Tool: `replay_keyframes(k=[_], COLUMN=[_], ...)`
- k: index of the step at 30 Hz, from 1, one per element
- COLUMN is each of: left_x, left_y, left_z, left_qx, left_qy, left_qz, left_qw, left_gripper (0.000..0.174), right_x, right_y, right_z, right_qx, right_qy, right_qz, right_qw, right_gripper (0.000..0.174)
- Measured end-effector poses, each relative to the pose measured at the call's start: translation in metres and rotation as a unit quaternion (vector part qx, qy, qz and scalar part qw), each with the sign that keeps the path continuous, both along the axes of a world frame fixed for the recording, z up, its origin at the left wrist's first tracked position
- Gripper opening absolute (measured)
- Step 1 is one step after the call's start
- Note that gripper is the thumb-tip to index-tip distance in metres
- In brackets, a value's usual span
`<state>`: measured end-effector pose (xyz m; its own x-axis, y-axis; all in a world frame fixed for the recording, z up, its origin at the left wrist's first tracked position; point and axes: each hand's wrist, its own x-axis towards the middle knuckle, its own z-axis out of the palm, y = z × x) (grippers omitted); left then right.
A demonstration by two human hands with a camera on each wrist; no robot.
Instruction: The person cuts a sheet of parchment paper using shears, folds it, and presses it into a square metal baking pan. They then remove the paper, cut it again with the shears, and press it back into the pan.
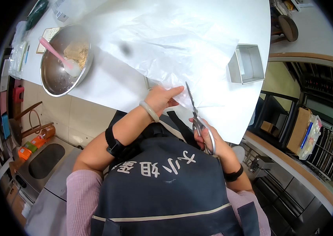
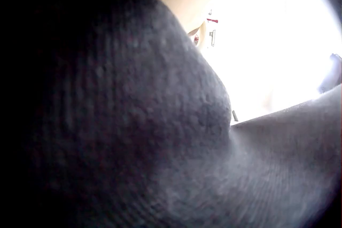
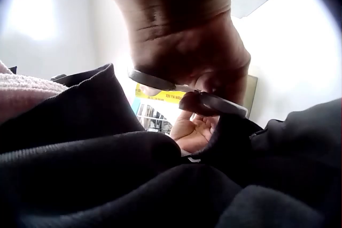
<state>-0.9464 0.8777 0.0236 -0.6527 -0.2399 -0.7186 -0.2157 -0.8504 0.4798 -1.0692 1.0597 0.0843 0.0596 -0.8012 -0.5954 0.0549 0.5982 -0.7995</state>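
A thin clear plastic sheet (image 1: 166, 43) spreads in wrinkles over the white table. My left hand (image 1: 160, 100) pinches its near edge between thumb and fingers. In my right hand (image 1: 209, 137) are metal scissors (image 1: 190, 96), their blades pointing away from me and lying against the sheet's edge just right of the left thumb. From below, the right wrist view shows the scissor handle loops (image 3: 224, 104) around the right hand's fingers, with the left hand (image 3: 192, 134) beyond. Dark cloth (image 2: 133, 94) blocks most of the left wrist view.
At the left stands a steel bowl (image 1: 48, 74) holding a crumbly mixture and a pink-handled spatula (image 1: 52, 49). A square metal tin (image 1: 235, 70) sits by the table's right edge, touching the sheet. Part of another metal piece (image 1: 147, 82) shows beside the left hand.
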Motion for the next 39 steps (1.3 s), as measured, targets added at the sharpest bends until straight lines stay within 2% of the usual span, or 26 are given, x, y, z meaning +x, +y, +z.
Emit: replay_keyframes(k=[1,8,16,19,29,33,35,39], left_x=[0.0,0.001,0.003,0.003,0.003,0.003,0.002,0.004], left_y=[0.0,0.0,-0.004,-0.003,-0.001,-0.005,-0.008,-0.005], left_z=[0.0,0.006,0.003,0.003,0.009,0.006,0.003,0.002], left_qx=[-0.013,-0.034,-0.03,-0.026,-0.033,-0.004,-0.012,-0.025], left_qy=[0.006,0.014,0.014,0.013,-0.007,0.01,-0.015,-0.032], left_qz=[0.016,0.018,0.072,0.076,0.058,0.093,0.156,0.14], left_qw=[1.0,0.999,0.997,0.997,0.998,0.996,0.988,0.989], left_gripper=[0.019,0.023,0.026,0.028,0.031,0.032,0.033,0.034], right_x=[0.0,-0.002,0.001,-0.002,-0.002,0.006,0.007,0.009], right_y=[0.002,-0.01,-0.008,-0.007,-0.019,-0.018,-0.018,-0.025], right_z=[-0.004,-0.015,-0.004,-0.014,-0.018,-0.014,-0.014,-0.016], right_qx=[-0.005,-0.074,-0.01,-0.055,-0.038,-0.009,0.004,-0.02], right_qy=[-0.02,-0.024,-0.015,-0.03,0.008,0.002,-0.001,0.029], right_qz=[-0.008,-0.028,-0.003,0.001,0.024,-0.008,-0.021,-0.035], right_qw=[1.0,0.997,1.0,0.998,0.999,1.0,1.0,0.999], right_gripper=[0.066,0.064,0.065,0.068,0.068,0.064,0.064,0.061])
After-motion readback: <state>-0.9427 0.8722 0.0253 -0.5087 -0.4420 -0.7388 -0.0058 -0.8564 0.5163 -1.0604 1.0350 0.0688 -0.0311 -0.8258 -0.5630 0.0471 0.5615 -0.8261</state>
